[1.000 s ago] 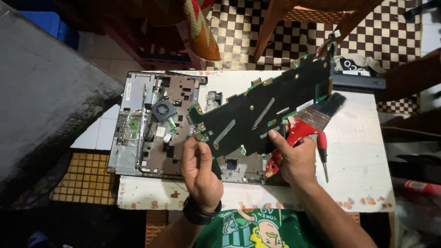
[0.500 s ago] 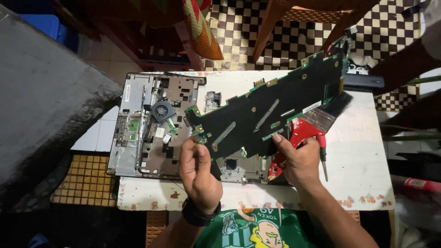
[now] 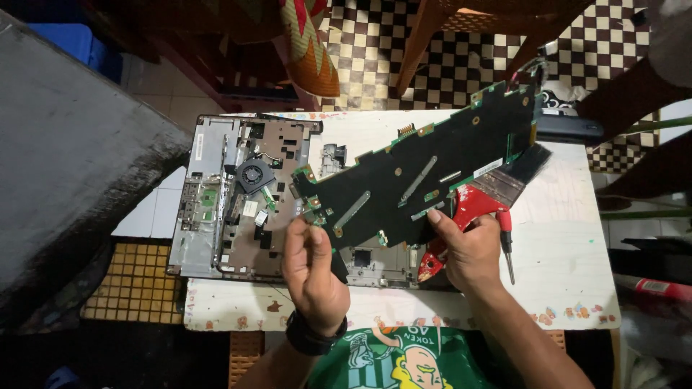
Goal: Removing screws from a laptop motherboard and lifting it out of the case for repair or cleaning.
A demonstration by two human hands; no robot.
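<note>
motherboard [image 3: 425, 180] | long, dark with green edges | tilted, lifted above open laptop chassis [image 3: 238, 194]

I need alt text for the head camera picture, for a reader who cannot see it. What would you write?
Seen from above, a person's left hand and right hand hold a long dark circuit board tilted above an opened laptop chassis on a white table. A red-handled brush and a screwdriver lie beside the right hand.
</note>
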